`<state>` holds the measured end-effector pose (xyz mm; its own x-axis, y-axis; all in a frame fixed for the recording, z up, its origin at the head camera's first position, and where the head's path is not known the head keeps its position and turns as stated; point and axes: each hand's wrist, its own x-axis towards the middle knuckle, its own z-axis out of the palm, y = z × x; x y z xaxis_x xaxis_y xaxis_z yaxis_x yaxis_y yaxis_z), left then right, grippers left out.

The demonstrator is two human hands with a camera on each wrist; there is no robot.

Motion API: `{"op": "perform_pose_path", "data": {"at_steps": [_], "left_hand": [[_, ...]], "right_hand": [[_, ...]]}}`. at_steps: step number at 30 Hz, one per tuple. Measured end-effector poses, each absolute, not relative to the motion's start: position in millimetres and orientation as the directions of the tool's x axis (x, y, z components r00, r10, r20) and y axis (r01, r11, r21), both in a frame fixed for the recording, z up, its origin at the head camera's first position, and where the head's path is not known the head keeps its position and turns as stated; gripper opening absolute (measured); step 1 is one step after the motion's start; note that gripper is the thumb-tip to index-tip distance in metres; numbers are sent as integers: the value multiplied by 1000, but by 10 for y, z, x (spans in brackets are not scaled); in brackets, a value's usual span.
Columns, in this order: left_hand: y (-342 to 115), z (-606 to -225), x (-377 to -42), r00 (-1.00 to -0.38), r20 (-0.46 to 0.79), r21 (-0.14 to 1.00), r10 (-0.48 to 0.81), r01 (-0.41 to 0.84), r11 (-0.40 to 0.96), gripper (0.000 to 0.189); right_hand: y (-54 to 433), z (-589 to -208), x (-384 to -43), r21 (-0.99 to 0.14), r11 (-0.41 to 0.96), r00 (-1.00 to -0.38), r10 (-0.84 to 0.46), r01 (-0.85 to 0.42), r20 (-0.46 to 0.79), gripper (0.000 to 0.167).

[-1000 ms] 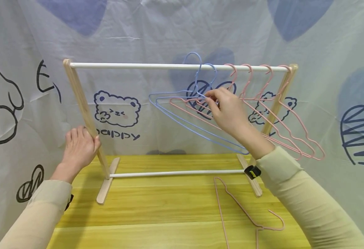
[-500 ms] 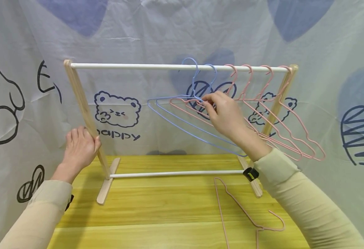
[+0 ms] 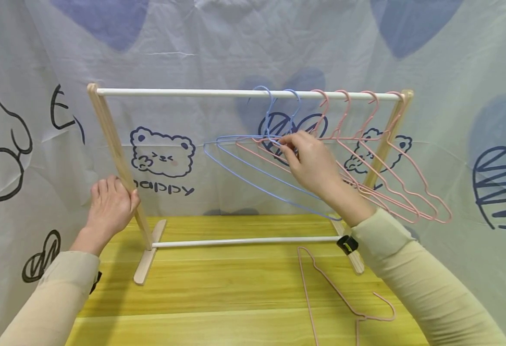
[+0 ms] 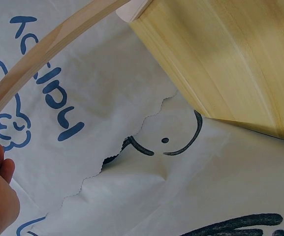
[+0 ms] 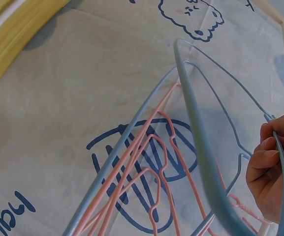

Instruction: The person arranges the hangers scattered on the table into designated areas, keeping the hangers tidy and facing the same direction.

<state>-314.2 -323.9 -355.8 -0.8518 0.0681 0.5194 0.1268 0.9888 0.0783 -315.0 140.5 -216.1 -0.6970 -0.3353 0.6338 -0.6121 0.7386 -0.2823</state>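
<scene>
With its thumb and fingertips, my right hand (image 3: 313, 163) pinches a blue clothes hanger (image 3: 272, 102) beside the base of its hook. That hook curves over the white top rod (image 3: 175, 92) of the small wooden rack. Close to its right hangs a second blue hanger (image 3: 299, 102). In the right wrist view the held blue hanger (image 5: 201, 137) looms in front of several pink ones, and my right hand (image 5: 272, 167) sits at the edge. My left hand (image 3: 111, 204) grips the rack's left post (image 3: 115, 139) at its lower part; the left wrist view catches only a bit of that hand.
Several pink hangers (image 3: 349, 102) hang along the right part of the rod. Another pink hanger (image 3: 335, 286) lies on the yellow wood-grain table (image 3: 218, 288) at the front right. A white lower bar (image 3: 244, 240) joins the rack's feet. Printed cloth (image 3: 218, 57) stands behind.
My right hand has lowered the blue hanger and shifted it slightly left, bringing its hook from above the rod down to it. My left hand stays on the post.
</scene>
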Motion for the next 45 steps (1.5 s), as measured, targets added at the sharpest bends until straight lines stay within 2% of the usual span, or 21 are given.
{"op": "perform_pose_path", "data": {"at_steps": [30,36,45], "left_hand": [[-3249,-3564,-3138,-843,531,82,80,145,986,35],[-3258,-3567,-3144,-836,541,70,93,155,985,36],[-3254,-3566,-3147,-846,527,72,86,145,987,36]], "right_hand": [[1475,-2228,-3153,-302,737,-711,-330,-605,620,29],[1527,-2249,-3113,-300,720,-694,-338,-626,636,35],[1594,-2307,-3022,-282,695,-618,-294,-662,729,40]]}}
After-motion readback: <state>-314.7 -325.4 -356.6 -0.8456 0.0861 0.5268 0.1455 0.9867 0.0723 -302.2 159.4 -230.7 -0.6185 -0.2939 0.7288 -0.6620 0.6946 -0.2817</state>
